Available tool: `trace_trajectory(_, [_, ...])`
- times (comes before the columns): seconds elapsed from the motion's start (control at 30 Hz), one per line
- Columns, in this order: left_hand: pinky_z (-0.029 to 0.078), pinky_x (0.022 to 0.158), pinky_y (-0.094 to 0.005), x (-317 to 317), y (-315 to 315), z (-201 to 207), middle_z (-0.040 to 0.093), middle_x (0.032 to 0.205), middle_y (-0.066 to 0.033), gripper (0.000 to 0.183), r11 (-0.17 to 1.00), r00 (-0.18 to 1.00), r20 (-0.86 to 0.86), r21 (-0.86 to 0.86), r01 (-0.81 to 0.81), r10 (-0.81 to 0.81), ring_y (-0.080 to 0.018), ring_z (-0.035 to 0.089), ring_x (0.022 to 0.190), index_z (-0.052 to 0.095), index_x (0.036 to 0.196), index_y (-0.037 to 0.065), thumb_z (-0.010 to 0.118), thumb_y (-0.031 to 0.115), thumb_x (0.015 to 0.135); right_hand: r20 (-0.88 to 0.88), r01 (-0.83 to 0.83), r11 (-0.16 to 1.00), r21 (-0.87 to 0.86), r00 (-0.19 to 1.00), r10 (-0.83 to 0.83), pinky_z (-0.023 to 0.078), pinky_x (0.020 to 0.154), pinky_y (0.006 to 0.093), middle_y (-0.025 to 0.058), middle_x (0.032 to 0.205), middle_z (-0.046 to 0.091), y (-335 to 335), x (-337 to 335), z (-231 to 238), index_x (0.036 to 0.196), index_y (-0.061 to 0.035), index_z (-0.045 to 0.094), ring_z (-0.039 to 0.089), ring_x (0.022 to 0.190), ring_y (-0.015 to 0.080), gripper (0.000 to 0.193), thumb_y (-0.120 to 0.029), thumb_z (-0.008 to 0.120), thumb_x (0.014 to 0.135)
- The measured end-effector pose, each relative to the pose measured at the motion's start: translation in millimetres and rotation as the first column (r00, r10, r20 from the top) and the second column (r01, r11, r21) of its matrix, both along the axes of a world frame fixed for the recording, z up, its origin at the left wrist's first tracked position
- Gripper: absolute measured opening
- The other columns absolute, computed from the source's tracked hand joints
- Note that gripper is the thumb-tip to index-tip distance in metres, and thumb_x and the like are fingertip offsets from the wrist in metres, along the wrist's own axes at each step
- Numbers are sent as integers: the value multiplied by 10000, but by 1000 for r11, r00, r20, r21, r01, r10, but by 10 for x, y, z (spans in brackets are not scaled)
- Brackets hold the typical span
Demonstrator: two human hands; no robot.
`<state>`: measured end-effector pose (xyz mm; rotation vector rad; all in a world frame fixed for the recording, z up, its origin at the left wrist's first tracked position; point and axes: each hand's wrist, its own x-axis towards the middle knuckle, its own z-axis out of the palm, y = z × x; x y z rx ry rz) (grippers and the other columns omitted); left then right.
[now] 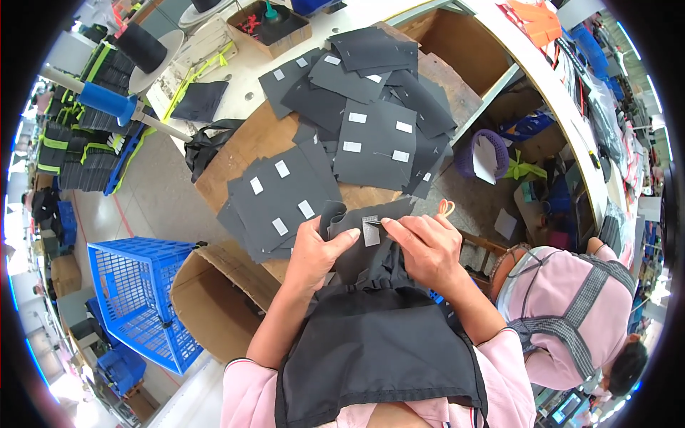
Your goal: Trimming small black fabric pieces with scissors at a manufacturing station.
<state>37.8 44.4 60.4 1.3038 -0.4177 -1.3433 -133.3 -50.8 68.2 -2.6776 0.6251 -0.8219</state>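
My left hand (317, 253) is closed on a dark grey fabric piece (349, 260), its upper left edge curled over near the thumb. A white label (372, 232) is on the fabric. In my right hand (428, 246) are small scissors (446, 207); their orange handle loops stick out above the fingers. A thin metal tip reaches toward the label from the pinched thumb and forefinger. Whether the blades are apart is too small to tell. Just beyond my hands, stacked dark panels with white labels (285, 192) lie to the left. Another labelled panel (377, 146) tops the heap farther back.
A wooden board (235, 160) lies under the panels. At left stand a blue plastic crate (143, 250) and an open cardboard box (214, 285). A person in a pink shirt (564, 307) sits close on my right. Thread cones (143, 46) stand at the back left.
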Motion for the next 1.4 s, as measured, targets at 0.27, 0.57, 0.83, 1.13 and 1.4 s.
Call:
trace_trajectory(0.27, [483, 683, -245, -20, -14, 2, 636, 862, -56, 183, 1000, 995, -100, 21, -10, 12, -96, 586, 749, 598, 951, -25, 638, 38, 783, 180, 55, 943, 329, 976, -119, 447, 548, 315, 53, 775, 583, 55, 23, -73, 939, -74, 641, 578, 632, 229, 280, -25, 700, 670])
trace_trajectory(0.57, [489, 698, -250, -33, -10, 49, 635, 883, -64, 204, 1000, 996, -87, 11, -25, 25, -104, 588, 754, 587, 967, -36, 641, 36, 783, 236, 85, 973, 214, 962, -136, 453, 553, 320, 65, 781, 580, 50, 70, -96, 930, -53, 635, 582, 640, 239, 271, -7, 692, 669])
trace_trajectory(0.83, [488, 752, -278, 2, -2, 11, 631, 926, -81, 249, 988, 983, -98, 29, -151, 153, -136, 600, 820, 580, 1015, -39, 638, 42, 787, 267, 93, 777, 623, 908, -323, 440, 559, 264, 68, 754, 543, 83, 34, -141, 940, -3, 601, 544, 653, 155, 225, 72, 632, 730])
trace_trajectory(1.13, [481, 829, -332, 99, -92, -186, 603, 1025, -53, 246, 927, 878, -318, 6, -376, 358, -178, 588, 926, 538, 1109, 17, 578, 118, 888, 4, -239, -503, 831, 906, -424, 285, 432, 192, 5, 721, 521, 304, 10, -413, 1173, 11, 496, 315, 441, 32, 397, -228, 606, 875])
trace_trajectory(1.4, [396, 945, -368, 142, 1, -417, 509, 1205, -48, 429, 913, 856, -357, -19, -407, 374, -188, 484, 1103, 423, 1265, 51, 574, 242, 911, -165, -216, -533, 818, 800, -577, 232, 405, 223, -35, 550, 415, 307, -20, -715, 891, -58, 524, 344, 420, 52, 210, -253, 600, 885])
